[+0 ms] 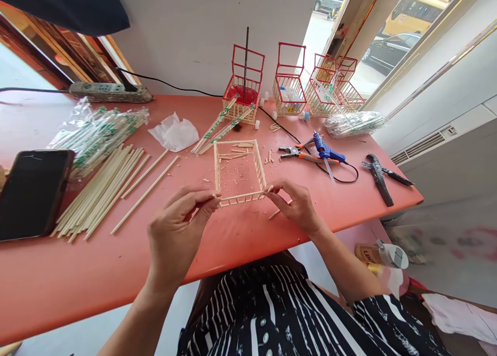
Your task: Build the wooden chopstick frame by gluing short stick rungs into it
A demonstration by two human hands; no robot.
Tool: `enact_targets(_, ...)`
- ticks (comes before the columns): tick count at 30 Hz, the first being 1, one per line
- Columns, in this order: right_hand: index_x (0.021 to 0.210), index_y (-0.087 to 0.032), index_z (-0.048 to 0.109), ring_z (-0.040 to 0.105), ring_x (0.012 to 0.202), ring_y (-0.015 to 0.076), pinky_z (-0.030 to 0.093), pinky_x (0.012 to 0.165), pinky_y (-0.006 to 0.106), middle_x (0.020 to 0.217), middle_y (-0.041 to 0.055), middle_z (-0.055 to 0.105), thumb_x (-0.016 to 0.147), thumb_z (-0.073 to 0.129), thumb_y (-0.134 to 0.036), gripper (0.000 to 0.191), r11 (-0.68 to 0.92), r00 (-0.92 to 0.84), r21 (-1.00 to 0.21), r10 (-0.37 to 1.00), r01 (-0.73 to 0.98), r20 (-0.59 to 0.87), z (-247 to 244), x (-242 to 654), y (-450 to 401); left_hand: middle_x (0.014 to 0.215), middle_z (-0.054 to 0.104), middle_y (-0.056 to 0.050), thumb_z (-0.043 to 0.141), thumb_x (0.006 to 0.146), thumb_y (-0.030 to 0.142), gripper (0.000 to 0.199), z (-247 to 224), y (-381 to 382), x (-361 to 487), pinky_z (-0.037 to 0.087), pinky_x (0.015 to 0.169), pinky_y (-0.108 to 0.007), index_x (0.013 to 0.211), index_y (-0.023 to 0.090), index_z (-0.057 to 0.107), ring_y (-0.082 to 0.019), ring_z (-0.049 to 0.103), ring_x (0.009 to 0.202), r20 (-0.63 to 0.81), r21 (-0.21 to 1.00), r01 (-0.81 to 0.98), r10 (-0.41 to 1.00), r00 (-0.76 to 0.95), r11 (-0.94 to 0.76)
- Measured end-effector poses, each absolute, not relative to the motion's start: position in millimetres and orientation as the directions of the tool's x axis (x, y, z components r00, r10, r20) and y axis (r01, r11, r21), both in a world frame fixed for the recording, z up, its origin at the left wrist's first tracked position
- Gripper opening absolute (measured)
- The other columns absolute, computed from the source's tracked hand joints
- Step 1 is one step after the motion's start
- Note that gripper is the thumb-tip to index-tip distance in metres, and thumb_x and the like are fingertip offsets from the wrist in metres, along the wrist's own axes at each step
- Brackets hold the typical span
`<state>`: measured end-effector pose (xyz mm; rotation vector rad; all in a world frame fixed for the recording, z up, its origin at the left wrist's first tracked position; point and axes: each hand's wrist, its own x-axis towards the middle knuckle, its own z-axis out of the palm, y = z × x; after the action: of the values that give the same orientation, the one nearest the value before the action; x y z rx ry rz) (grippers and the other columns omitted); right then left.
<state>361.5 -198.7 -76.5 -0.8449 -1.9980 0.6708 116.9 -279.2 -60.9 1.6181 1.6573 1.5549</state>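
Observation:
A square frame of pale wooden sticks (261, 171), with short uprights along its sides, is held between both hands over the orange table. My left hand (180, 219) pinches its near left corner between thumb and fingers. At the near right corner, my right hand (297, 206) grips it the same way. Through the frame I see short stick pieces (236, 154) and crumbs of wood on the tabletop. A loose short stick (280, 210) lies just beneath my right hand.
Long bare sticks (101, 190), wrapped chopsticks (104, 133) and a phone (34, 195) lie left. Pliers (301, 155), a blue glue gun (326, 148) and black-handled cutters (378, 177) lie right. Small red-trimmed stick carts (289, 82) stand behind. The table's front edge (248, 265) is close to my body.

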Motion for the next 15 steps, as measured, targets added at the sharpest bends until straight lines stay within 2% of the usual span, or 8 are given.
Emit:
enact_targets(6,0.103,-0.022,0.077,0.075,0.083,0.0154,0.059,0.079,0.026,0.093,0.0038,0.081,0.103,0.068,-0.028,0.011,0.645,-0.469,-0.699,0.743,0.31,0.478,-78.6,364.0,-199.2,0.093,0.076,0.002,0.073,0.096,0.028,0.008,-69.3,-289.2,115.6,0.06,0.075,-0.026,0.09,0.025,0.077,-0.012,0.071,0.076,0.409,0.837,0.494,0.867,-0.284,-0.234)
enact_targets(15,0.112,-0.025,0.083,0.08,0.095,0.0187,0.063,0.086,0.03,0.108,0.0067,0.085,0.104,0.066,-0.025,0.019,0.596,-0.464,-0.744,0.774,0.302,0.431,-78.6,363.4,-199.9,0.094,0.078,0.0,0.071,0.097,0.029,0.009,-69.0,-283.9,117.5,0.059,0.081,-0.03,0.092,0.026,0.078,-0.017,0.075,0.087,0.479,0.758,0.597,0.845,-0.237,-0.262)
